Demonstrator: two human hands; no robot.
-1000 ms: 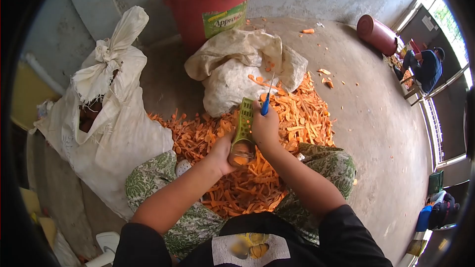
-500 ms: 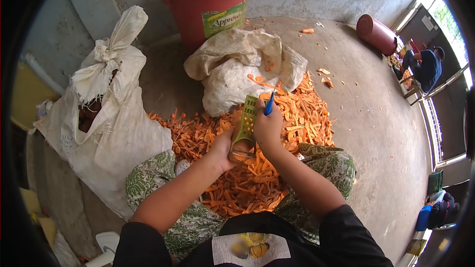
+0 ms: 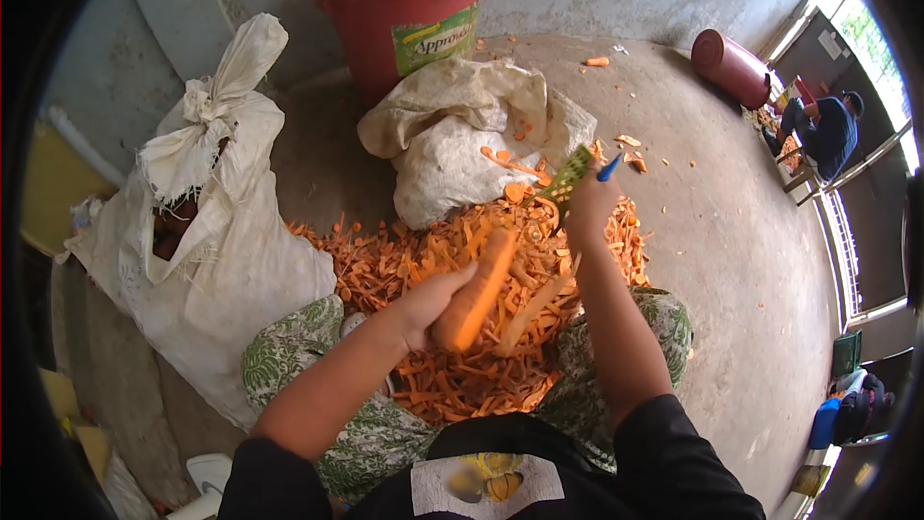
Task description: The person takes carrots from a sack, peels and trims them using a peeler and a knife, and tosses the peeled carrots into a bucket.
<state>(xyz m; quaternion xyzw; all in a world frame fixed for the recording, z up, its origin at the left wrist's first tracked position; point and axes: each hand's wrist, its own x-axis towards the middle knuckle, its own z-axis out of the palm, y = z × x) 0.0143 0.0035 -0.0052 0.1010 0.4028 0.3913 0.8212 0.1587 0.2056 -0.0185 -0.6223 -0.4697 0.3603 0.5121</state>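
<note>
The left hand [image 3: 431, 308] grips the carrot [image 3: 478, 291] above the peelings [image 3: 460, 387], its long axis slanting forward and slightly right. The right hand [image 3: 594, 209], closed on a green peeler [image 3: 570, 173] and blue handle [image 3: 609, 169], is forward-right, apart from the carrot.

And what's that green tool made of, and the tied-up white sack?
The green tool looks like plastic, from its bright colour; blur hides its finish. The white sack seems woven, matte and crinkly, since threads fray near its knot; it could be plastic or cloth.
</note>
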